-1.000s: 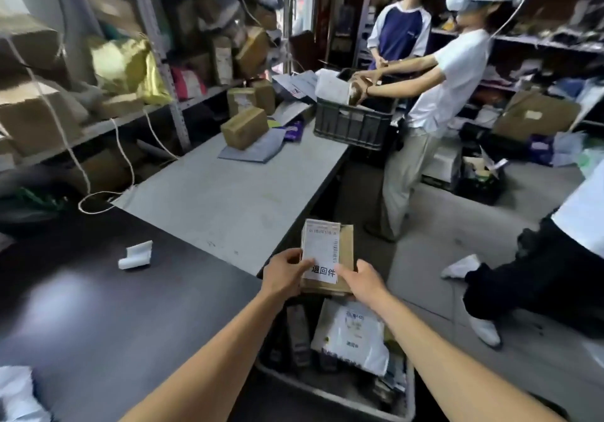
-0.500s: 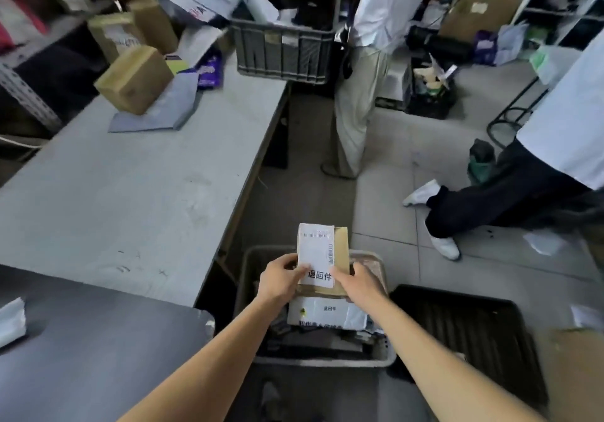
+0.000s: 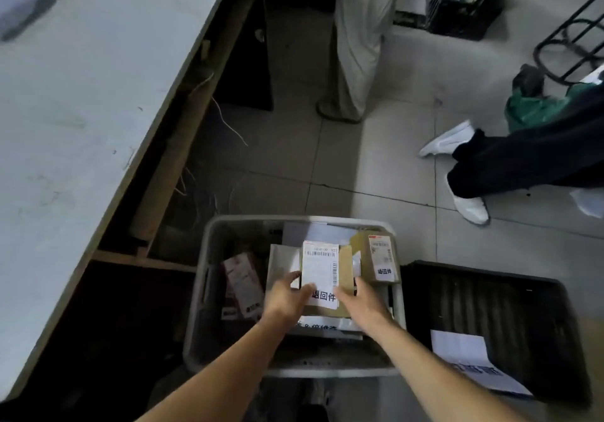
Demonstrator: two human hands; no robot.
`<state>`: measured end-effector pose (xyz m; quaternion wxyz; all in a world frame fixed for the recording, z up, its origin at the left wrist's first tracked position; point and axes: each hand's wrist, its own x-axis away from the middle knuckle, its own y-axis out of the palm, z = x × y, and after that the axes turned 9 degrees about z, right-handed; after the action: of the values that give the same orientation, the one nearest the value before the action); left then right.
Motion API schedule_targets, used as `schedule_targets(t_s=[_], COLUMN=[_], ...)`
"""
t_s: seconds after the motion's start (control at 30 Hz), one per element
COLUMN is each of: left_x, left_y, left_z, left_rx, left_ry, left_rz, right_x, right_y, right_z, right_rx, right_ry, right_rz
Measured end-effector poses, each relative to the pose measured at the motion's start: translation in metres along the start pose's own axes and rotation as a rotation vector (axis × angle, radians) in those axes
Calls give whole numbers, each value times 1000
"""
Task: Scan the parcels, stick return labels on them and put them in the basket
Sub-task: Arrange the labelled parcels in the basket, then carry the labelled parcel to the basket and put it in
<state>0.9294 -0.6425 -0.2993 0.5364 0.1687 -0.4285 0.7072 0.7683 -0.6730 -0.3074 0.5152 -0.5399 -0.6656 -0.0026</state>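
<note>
Parcel (image 3: 327, 278) pinched at near corners by left hand (image 3: 287, 297) and right hand (image 3: 362, 300), label-up over basket (image 3: 209, 258) centre, ready for flat drop onto stack.

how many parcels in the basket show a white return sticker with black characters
2 clearly. One is the cardboard parcel both hands hold over the middle of the grey basket; the other is the small box at the basket's right side. Others underneath may be hidden.
</note>
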Motion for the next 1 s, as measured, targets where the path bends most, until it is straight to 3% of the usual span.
schedule_targets(t_s=[0.33,0.7,0.8,1.0], left_x=[-87,-66,-42,33], left_y=[121,114,95,24], left_z=[-11,15,37,81], left_rx=[-114,-213,-366,-906], left_ry=[-19,-29,32,335], left_rz=[-20,12,2,63], right_x=[-115,-107,-81,-1], right_y=[15,-12,-31,-78], right_z=[79,67,50,-7], right_rx=[11,195,299,659], right_ry=[8,9,-82,-429], right_rz=[48,24,28,85])
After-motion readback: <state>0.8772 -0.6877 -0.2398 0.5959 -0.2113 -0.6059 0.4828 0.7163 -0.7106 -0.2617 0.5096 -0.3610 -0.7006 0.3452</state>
